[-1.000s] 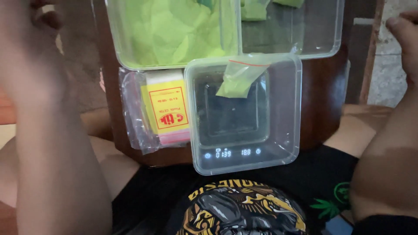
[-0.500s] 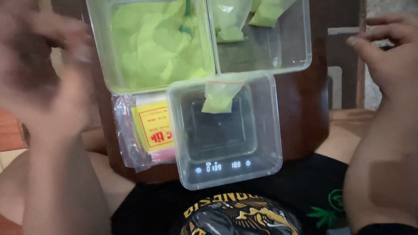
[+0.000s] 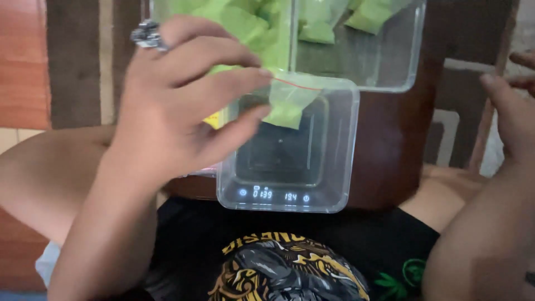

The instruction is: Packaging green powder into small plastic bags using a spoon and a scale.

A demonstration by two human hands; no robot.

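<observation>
My left hand (image 3: 178, 106), a ring on one finger, hangs with fingers spread over the left edge of a clear plastic tub (image 3: 340, 167). That tub stands on a lit digital scale (image 3: 273, 195) and holds a small zip bag of green powder (image 3: 287, 103); the fingertips are just short of the bag. My right hand (image 3: 515, 106) is raised at the right edge, fingers apart, holding nothing. A yellow-labelled packet (image 3: 214, 119) peeks out behind my left hand.
Two larger clear tubs sit behind: the left one (image 3: 239, 22) full of green powder bags, the right one (image 3: 384, 61) with a few bags. All rest on a dark wooden stool (image 3: 390, 145). My knees flank it.
My left hand has swung in from the far left to hover over the tub on the scale. The view has shifted closer and lower. The right hand stays raised at the right.
</observation>
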